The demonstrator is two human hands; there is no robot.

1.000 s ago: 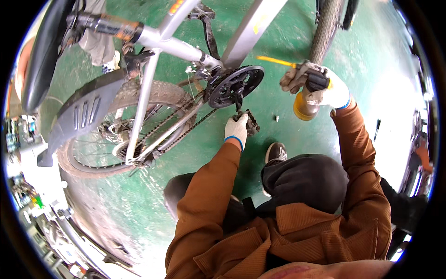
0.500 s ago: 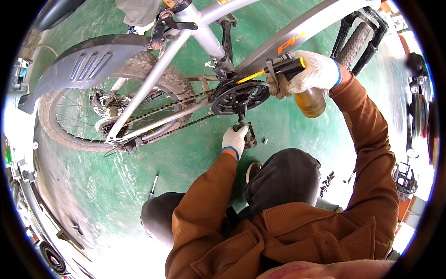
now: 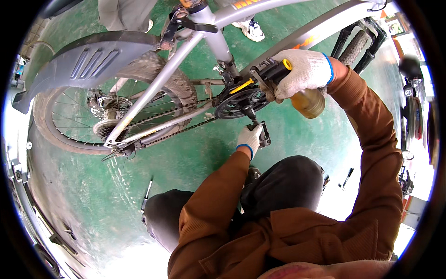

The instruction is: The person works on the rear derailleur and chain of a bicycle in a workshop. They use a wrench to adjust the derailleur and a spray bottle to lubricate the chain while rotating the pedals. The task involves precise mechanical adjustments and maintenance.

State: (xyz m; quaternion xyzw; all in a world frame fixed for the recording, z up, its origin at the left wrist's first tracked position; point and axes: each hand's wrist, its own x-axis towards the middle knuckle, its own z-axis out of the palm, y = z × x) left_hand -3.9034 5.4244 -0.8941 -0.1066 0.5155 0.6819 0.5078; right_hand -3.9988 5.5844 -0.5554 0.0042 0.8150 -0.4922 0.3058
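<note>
My right hand (image 3: 304,70), in a white knit glove with a blue cuff, is closed around the black top of an oil can (image 3: 309,104) with an amber see-through body. Its yellow spout (image 3: 242,85) slants down-left over the black chainring (image 3: 228,109) of a silver bicycle. Below, my left hand (image 3: 250,137), gloved alike, grips the near pedal (image 3: 265,135) at the end of the crank arm (image 3: 251,114). The chain (image 3: 179,129) runs back from the chainring to the rear cogs (image 3: 110,126). Fingers of my left hand are partly hidden behind its back.
The rear wheel (image 3: 44,125) and grey mudguard (image 3: 88,65) are at left, the front wheel (image 3: 357,47) at upper right. Another person's shoe (image 3: 253,30) and trouser legs (image 3: 125,14) show beyond the frame. A slim tool (image 3: 147,191) lies on the green floor (image 3: 107,172) by my left knee.
My left hand and the pedal have shifted right, and the crank has turned slightly. The oil can's spout has moved a little down. Another person's shoe has come into view beyond the frame.
</note>
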